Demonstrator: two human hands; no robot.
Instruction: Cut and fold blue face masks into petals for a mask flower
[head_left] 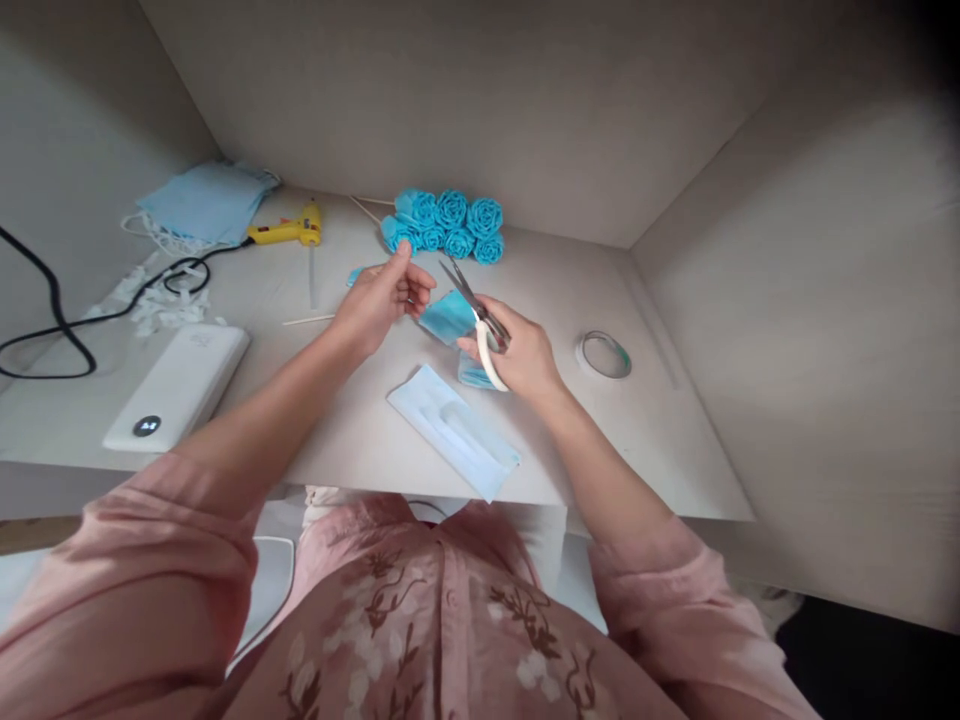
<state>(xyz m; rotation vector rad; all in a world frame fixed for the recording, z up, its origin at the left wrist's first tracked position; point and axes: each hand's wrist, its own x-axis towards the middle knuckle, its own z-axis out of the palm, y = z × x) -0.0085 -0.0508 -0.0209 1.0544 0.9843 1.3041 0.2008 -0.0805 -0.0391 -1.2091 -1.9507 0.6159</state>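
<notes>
Gripping the scissors [480, 311] by their white handles, the right hand [521, 345] points the narrowly parted blades toward eleven o'clock, just beside a turquoise fabric piece [446, 318] which is between both hands. If this piece is the middle of the clock, the left hand [386, 295] is between nine and ten, with its thumb raised and its fingers half curled; whether they pinch the corner of the piece, I cannot tell. At five o'clock, close to the right hand, there are folded turquoise pieces [469, 372], and at six a light-blue face mask [450, 432] lies flat on the surface [352, 420]. The blue roses [453, 215] are grouped at twelve, the yellow glue gun [292, 231] is at ten, and the roll of tape [582, 354] is between three and four. For cutting well, in my judgement, it would be good to hold the piece taut by its edge, to place the left fingers away from the line of the blades, and to turn the fabric rather than to twist the wrist. The roses are near the blade tips, so each snip should better be short and controlled.
</notes>
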